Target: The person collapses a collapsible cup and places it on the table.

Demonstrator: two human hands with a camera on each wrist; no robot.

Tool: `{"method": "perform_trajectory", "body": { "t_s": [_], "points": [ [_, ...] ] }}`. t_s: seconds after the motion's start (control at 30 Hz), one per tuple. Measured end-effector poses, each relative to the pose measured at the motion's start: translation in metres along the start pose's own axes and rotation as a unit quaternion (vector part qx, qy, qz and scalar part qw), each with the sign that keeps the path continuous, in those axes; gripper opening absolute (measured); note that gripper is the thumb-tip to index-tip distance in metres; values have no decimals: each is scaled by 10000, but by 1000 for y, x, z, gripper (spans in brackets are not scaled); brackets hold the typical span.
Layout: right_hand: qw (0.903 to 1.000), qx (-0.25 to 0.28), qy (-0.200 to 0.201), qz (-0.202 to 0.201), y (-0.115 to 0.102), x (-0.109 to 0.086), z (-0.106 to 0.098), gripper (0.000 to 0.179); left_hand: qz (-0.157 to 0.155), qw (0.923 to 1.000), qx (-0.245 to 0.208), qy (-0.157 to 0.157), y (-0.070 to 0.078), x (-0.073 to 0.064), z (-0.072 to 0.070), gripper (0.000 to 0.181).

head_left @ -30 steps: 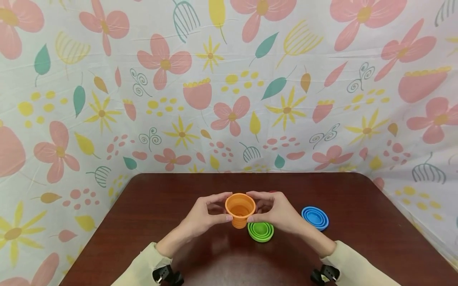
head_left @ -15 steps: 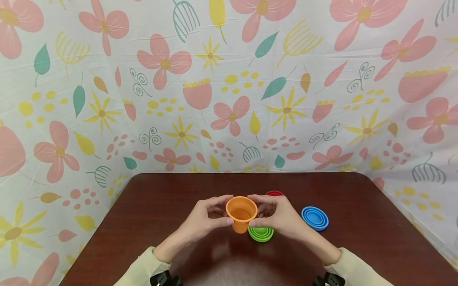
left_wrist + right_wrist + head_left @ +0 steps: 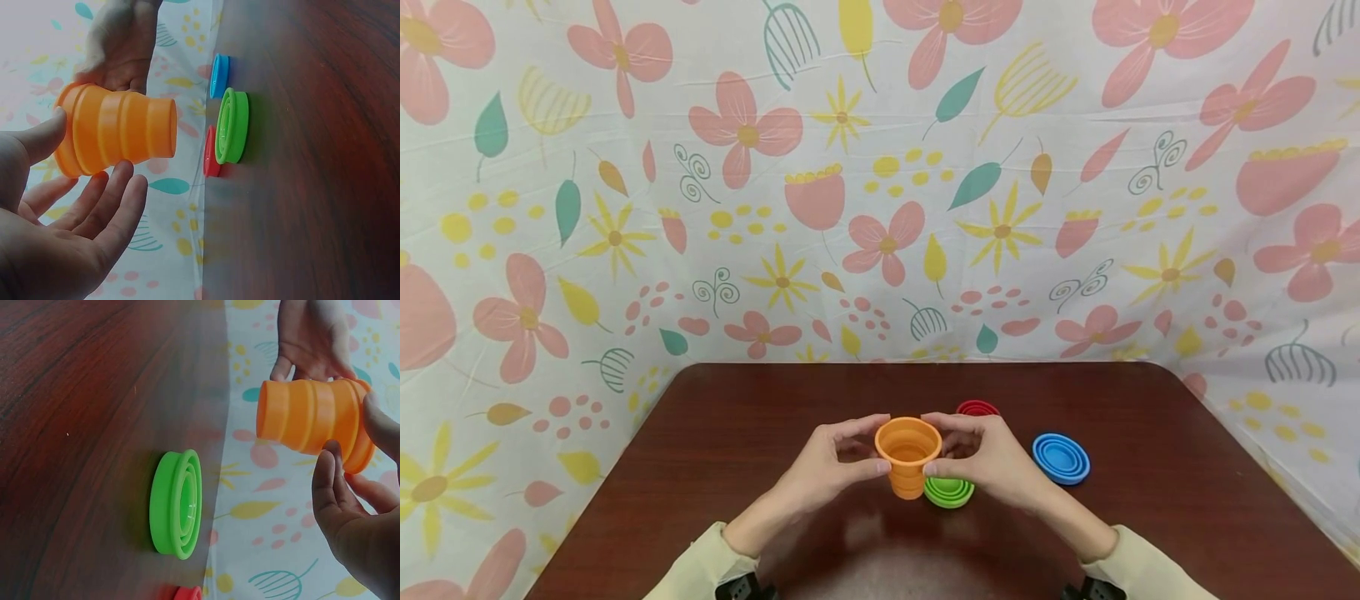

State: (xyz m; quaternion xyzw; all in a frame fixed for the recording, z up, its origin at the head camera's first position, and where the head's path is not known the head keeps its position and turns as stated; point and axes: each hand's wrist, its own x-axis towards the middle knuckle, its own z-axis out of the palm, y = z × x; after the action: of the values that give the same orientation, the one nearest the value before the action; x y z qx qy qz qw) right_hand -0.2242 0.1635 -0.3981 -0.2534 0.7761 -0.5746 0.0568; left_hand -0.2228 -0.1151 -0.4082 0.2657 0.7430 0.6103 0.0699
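Note:
An orange collapsible cup [image 3: 908,454], drawn out to its full stepped height, is held upright above the table between both hands. My left hand [image 3: 833,462] grips its rim from the left, thumb at the near side and fingers along the far side. From the right, my right hand [image 3: 981,450] pinches the same rim in the same way. In the left wrist view the cup [image 3: 119,130] shows its ringed wall and narrow base, well off the tabletop. A green collapsed cup [image 3: 949,492] lies just behind and right of it, partly hidden by my right hand.
On the dark wooden table [image 3: 760,400] a blue collapsed cup [image 3: 1061,458] lies right of my right hand. A red collapsed cup [image 3: 977,407] sits farther back, partly covered by that hand. A flower-patterned cloth [image 3: 880,183] hangs behind the table.
Both hands have lowered the orange cup slightly toward me and a little right, keeping hold of it. More of the red collapsed cup has come into sight.

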Motion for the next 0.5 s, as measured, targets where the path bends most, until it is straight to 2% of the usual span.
{"method": "perform_trajectory", "body": {
  "t_s": [0.2, 0.5],
  "points": [
    [9995, 305, 4, 93, 0, -1, 0, 57, 40, 10000, -82, -19, 2, -1, 1, 58],
    [9982, 508, -45, 305, -2, -4, -1, 57, 327, 9994, -51, -44, 1, 0, 3, 59]
  ]
}}
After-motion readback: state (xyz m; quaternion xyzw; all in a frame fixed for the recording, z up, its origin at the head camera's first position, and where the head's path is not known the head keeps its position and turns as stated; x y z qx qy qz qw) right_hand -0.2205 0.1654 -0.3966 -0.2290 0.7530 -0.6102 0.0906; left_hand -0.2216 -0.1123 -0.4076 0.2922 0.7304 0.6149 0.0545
